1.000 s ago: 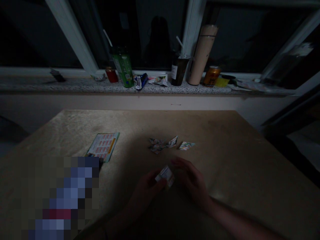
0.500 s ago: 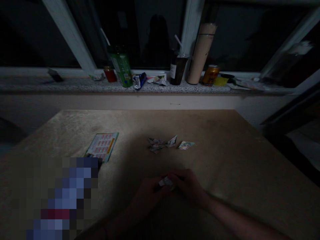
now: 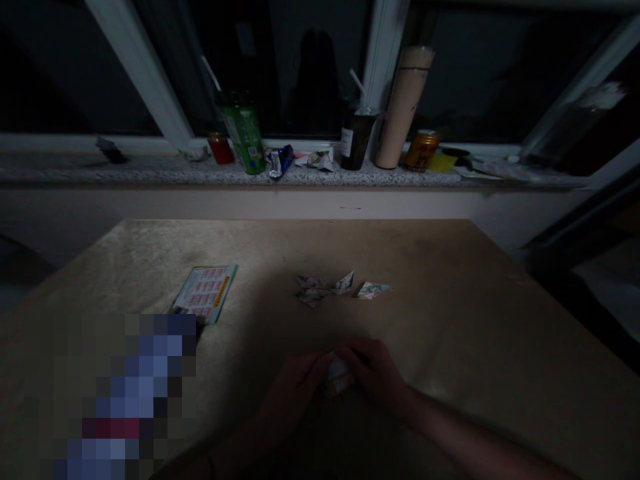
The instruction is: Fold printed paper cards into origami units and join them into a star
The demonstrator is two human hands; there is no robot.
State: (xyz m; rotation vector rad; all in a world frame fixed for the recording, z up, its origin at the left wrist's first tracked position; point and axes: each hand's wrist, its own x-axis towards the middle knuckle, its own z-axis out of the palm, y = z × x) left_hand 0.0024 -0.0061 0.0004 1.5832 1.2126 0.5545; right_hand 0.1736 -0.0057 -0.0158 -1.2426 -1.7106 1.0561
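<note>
Near the front middle of the table, my left hand (image 3: 299,385) and my right hand (image 3: 375,373) both grip a small piece of printed paper (image 3: 339,377). My left fingers pinch its upper left edge, and my right fingers are closed over its upper right side. The paper's lower part shows between the hands; the dim light hides its folds. Beyond the hands lie several folded paper pieces (image 3: 315,288), touching or overlapping one another. Just right of them a single folded paper piece (image 3: 372,291) lies apart.
A printed booklet (image 3: 204,292) lies on the table (image 3: 450,267) at left, beside a pixelated area. Along the windowsill (image 3: 300,176) stand a green cup (image 3: 245,137), a dark cup (image 3: 356,140) with a straw, a tall beige flask (image 3: 404,107), an orange can (image 3: 423,151) and a red jar (image 3: 220,148).
My left fingers have shifted up to the paper's upper edge, and more of the paper shows below them. My right hand stays in nearly the same place.
</note>
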